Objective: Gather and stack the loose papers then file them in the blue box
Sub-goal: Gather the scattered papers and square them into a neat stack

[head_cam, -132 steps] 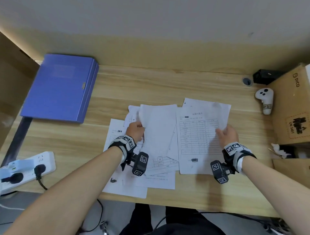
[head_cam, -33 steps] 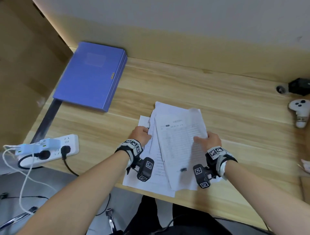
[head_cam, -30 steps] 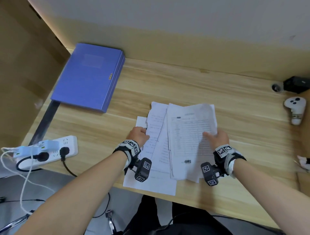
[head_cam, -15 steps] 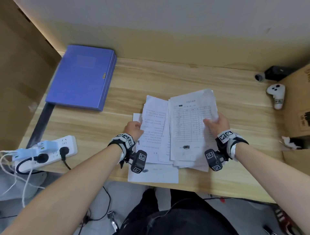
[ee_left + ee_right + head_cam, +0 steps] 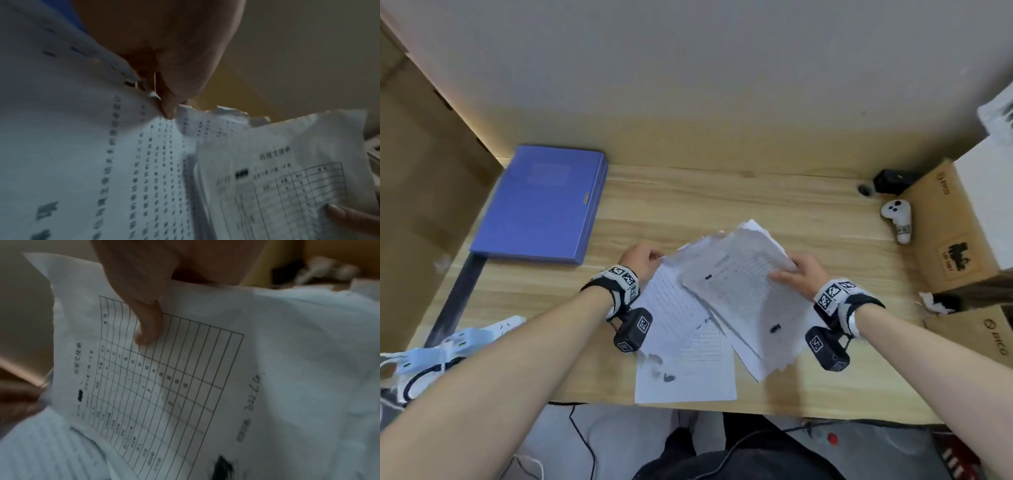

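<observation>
A ragged stack of printed papers (image 5: 743, 294) is tilted up off the wooden desk (image 5: 722, 202), its top sheet a lined table form (image 5: 164, 369). My right hand (image 5: 792, 274) grips the stack's right edge, thumb on top of the form. My left hand (image 5: 642, 258) pinches the far left corner of a text sheet (image 5: 671, 301) beneath it; the thumb tip (image 5: 168, 112) presses that sheet's edge. One more sheet (image 5: 688, 377) lies flat at the desk's front edge. The blue box (image 5: 541, 205) lies closed at the back left.
A white power strip (image 5: 465, 339) with plugs lies at the desk's left front. A white controller (image 5: 897, 219) and a black device (image 5: 893, 181) sit at the back right beside cardboard boxes (image 5: 955, 233). A brown panel (image 5: 421, 171) stands on the left.
Both hands have lifted and turned the stack counter-clockwise, its top edge now raised toward the back. The bottom sheet has stayed flat at the front edge.
</observation>
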Action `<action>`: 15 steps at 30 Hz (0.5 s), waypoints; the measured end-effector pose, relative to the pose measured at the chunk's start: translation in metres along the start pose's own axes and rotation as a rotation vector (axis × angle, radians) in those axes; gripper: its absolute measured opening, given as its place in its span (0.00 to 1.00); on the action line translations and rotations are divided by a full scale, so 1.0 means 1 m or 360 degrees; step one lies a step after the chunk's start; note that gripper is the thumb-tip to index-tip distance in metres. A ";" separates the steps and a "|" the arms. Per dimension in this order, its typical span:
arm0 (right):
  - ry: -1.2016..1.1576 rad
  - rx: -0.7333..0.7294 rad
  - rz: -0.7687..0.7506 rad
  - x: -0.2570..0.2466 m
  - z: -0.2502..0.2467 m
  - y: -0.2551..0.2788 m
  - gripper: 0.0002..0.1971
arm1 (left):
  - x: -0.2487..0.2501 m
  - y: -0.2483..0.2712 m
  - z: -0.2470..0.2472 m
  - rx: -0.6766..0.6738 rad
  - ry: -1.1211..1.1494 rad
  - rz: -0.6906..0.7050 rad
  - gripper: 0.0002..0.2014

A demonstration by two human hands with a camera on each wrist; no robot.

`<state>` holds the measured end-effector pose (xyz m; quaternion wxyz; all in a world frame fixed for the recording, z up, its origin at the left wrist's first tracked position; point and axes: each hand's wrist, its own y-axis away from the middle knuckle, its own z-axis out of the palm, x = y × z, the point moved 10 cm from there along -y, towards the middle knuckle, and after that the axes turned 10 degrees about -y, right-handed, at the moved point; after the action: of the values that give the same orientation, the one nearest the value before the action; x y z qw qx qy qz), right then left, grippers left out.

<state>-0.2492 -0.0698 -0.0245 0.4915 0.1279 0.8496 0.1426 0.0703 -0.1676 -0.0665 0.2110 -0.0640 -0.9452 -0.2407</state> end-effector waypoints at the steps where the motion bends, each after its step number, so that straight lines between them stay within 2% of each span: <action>1: 0.0118 -0.0121 -0.0078 -0.010 0.008 -0.001 0.09 | 0.010 -0.004 -0.012 -0.0003 -0.0092 0.0056 0.13; 4: 0.0654 -0.0346 -0.0405 -0.043 0.039 -0.004 0.13 | 0.044 -0.012 -0.028 -0.0081 -0.0380 0.0272 0.13; 7: 0.1011 -0.0250 -0.0833 -0.074 0.065 -0.002 0.11 | 0.074 -0.008 -0.009 -0.0261 -0.0522 0.0505 0.12; 9: 0.1080 -0.0099 -0.0981 -0.083 0.074 0.000 0.07 | 0.083 -0.007 0.008 -0.0302 -0.0561 0.0566 0.11; 12: 0.0955 0.0062 -0.1022 -0.084 0.078 0.000 0.05 | 0.077 -0.011 0.019 -0.0214 -0.0596 0.0484 0.10; 15: 0.0956 -0.0043 -0.1098 -0.074 0.093 0.000 0.08 | 0.054 -0.021 0.024 -0.0104 -0.0693 0.0293 0.10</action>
<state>-0.1321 -0.0858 -0.0099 0.2438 -0.2161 0.9454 0.0123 0.0086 -0.1733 -0.0712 0.0212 -0.2073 -0.9503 -0.2313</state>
